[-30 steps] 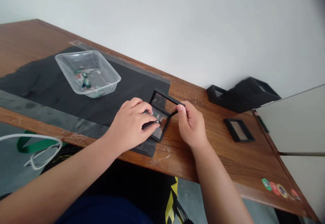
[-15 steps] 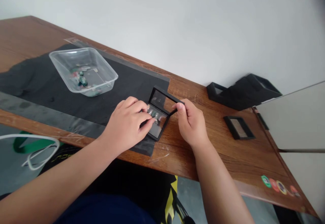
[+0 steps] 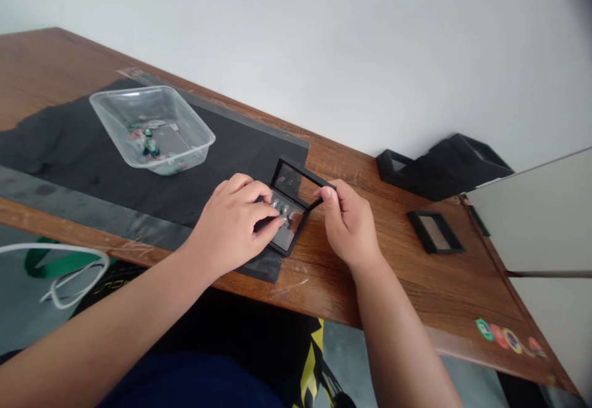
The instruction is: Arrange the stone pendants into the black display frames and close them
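Note:
A black-framed display case (image 3: 295,243) with clear film panes lies opened on the black mat's near right corner. My right hand (image 3: 350,223) grips the corner of its raised half between thumb and fingers. Over the lower half, my left hand (image 3: 235,223) has its thumb and fingertips closed on a small shiny green-and-silver trinket (image 3: 284,212), resting against the film. The fingers partly cover the trinket, so its exact kind is unclear. To the left, a clear plastic tub (image 3: 192,118) holds several small green, red and clear pieces (image 3: 150,144).
A black mat (image 3: 92,130) covers the left of the wooden table (image 3: 398,272). At right are another black case (image 3: 435,232) and several stacked black cases (image 3: 444,164) against the wall. Round stickers (image 3: 499,335) mark the front edge; a white cable (image 3: 60,248) hangs at left.
My left fingertips have shifted very slightly right over the lower film. My right hand and the opened case have stayed in place.

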`<action>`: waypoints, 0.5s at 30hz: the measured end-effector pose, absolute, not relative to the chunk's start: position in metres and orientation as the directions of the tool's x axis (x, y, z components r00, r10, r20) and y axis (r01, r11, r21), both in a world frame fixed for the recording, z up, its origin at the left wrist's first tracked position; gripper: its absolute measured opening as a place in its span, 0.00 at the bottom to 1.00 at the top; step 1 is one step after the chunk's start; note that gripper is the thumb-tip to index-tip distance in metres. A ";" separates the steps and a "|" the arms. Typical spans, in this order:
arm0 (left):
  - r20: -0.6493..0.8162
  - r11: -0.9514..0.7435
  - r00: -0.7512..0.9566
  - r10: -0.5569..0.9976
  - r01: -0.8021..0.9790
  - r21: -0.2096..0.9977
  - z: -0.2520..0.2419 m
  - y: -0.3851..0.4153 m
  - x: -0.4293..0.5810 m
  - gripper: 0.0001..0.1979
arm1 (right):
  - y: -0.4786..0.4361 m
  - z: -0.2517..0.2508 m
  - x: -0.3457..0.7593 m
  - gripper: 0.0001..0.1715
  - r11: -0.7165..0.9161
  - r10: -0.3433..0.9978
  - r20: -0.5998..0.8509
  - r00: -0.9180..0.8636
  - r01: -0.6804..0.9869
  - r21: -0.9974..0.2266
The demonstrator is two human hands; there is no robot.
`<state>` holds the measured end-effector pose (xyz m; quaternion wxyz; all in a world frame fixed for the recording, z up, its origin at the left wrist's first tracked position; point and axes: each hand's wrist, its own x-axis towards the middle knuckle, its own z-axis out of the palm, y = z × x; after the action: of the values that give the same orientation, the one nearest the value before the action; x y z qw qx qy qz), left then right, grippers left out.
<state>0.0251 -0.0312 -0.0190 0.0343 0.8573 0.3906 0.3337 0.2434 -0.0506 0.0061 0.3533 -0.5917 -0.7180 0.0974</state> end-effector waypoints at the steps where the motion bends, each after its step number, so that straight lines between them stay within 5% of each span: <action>1: 0.542 -0.693 0.473 0.695 0.640 0.330 -0.019 -0.031 0.025 0.07 | -0.051 0.006 0.243 0.19 0.280 0.918 0.393 -0.049 0.781 -0.558; 9: 0.528 -0.710 0.490 0.693 0.590 0.385 -0.019 -0.028 0.025 0.06 | -0.051 0.006 0.243 0.17 0.288 0.918 0.394 -0.052 0.771 -0.568; 15: 0.651 -0.747 0.424 0.629 0.562 0.356 -0.016 -0.032 0.024 0.08 | -0.051 0.007 0.244 0.18 0.295 0.919 0.390 -0.063 0.767 -0.570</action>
<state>0.0236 -0.0318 -0.0159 0.0419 0.8428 0.3532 0.4040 0.2436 -0.0513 0.0071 0.3565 -0.5841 -0.7214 0.1063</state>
